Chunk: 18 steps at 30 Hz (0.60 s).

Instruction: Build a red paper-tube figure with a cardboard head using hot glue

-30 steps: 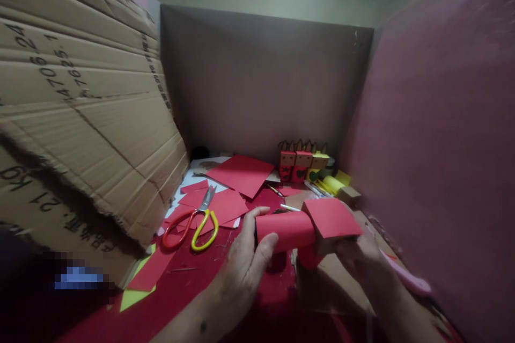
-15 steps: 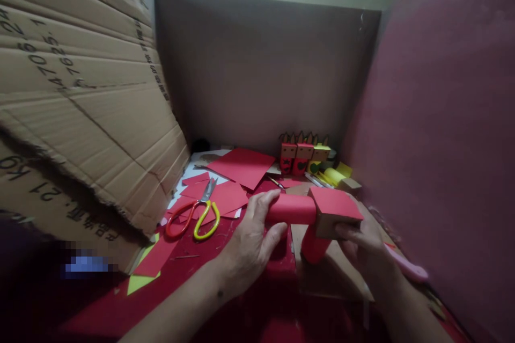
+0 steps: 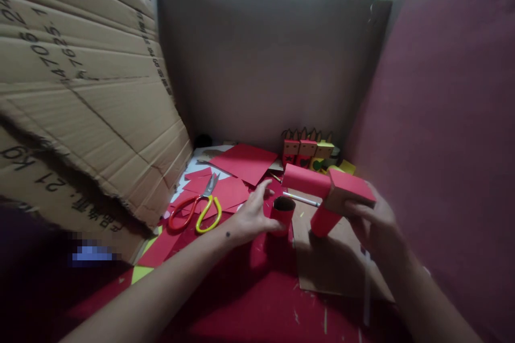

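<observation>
My right hand (image 3: 372, 219) grips a cardboard box piece (image 3: 350, 192) with a red paper top. From it one red tube (image 3: 306, 181) points left, and another red tube (image 3: 325, 219) points down. My left hand (image 3: 255, 214) is open, thumb and fingers apart around the left side of an upright, hollow red paper tube (image 3: 284, 219). Its thumb lies close to the tube's front; whether it touches, I cannot tell. Below the held piece lies a flat cardboard sheet (image 3: 333, 268).
Scissors (image 3: 207, 201) with red and yellow handles lie left on red paper sheets (image 3: 243, 163). Several small box-headed paper figures (image 3: 308, 152) stand at the back. A white pen (image 3: 301, 199) lies beyond the tube. Tall cardboard (image 3: 100, 90) and a pink wall (image 3: 442, 144) flank the table.
My right hand has raised the box piece with its tubes, moving slightly right. My left hand has left its side tube and opened beside the standing red tube, which now shows clearly.
</observation>
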{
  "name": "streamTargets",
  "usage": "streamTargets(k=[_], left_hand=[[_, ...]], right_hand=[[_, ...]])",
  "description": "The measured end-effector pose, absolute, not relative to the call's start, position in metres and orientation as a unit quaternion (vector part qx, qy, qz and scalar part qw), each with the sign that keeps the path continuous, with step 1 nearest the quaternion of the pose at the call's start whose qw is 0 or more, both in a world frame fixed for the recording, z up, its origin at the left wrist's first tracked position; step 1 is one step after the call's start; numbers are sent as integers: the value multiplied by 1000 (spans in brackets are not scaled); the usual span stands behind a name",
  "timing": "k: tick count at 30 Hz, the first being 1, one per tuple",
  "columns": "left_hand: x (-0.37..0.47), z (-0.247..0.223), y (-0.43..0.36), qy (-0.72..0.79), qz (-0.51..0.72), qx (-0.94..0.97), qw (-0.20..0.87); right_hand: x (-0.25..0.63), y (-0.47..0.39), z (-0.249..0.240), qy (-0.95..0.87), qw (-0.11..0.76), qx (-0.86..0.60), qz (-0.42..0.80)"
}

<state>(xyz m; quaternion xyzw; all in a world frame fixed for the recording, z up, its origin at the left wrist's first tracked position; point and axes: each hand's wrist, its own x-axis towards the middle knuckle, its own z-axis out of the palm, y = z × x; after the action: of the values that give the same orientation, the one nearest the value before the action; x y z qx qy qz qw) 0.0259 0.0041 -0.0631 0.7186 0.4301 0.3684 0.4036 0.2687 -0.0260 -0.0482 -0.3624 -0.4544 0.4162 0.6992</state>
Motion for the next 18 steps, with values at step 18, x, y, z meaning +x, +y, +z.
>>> streamTargets(k=[18], left_hand=[[-39, -75, -11, 442, 418, 604, 515]], right_hand=[[198, -8, -56, -523, 633, -331, 465]])
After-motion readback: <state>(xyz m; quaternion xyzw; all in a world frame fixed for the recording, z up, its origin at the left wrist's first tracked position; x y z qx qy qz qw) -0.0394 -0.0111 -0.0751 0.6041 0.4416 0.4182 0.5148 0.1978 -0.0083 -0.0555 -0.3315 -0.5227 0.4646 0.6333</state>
